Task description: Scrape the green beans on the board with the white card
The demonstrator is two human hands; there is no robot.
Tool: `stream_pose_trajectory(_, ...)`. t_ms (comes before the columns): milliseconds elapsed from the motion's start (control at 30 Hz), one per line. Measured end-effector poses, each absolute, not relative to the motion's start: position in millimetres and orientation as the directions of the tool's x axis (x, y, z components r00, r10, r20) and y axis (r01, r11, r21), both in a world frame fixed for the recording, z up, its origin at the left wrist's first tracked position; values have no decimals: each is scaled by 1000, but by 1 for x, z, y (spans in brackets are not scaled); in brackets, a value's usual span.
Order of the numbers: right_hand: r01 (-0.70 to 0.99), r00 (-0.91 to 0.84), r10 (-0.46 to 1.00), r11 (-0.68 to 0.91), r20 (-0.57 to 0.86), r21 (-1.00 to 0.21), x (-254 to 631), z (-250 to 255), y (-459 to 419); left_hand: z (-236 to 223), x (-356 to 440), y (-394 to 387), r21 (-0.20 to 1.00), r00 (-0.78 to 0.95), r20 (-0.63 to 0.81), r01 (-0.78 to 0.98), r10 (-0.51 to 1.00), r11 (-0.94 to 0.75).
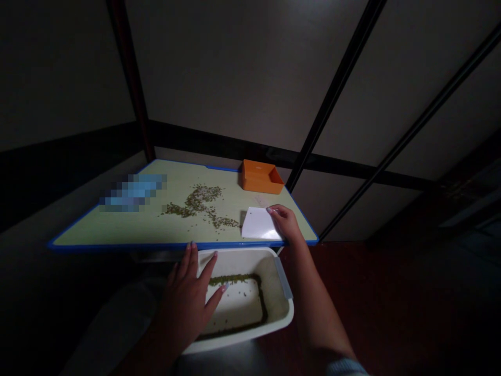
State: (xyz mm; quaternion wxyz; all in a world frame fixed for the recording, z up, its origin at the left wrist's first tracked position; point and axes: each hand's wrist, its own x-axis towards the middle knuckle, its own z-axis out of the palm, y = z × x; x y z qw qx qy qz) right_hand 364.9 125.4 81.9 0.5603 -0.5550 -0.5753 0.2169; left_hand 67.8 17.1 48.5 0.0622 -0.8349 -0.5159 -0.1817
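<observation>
Grey wall (235, 68), crossed by slanting black strips (340, 78) and a low black band (188, 134); a dark reddish post (131, 78) at left; a table (109, 228) with a pale green top and blue edge, its far side near the wall; dark red floor (332, 282) at right; dim light, a faint glow (313, 4) up top.

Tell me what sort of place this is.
Probably a dimly lit room in a home, though I can't be sure: a small blue-edged table stands near panels divided by dark strips, above a reddish floor.
</observation>
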Motion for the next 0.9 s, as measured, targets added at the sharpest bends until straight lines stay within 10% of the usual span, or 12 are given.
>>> stream_pose_trajectory(900,381,214,890,305,404,-873,362,82,120,74,50,15,43,318,174,943,932,-330)
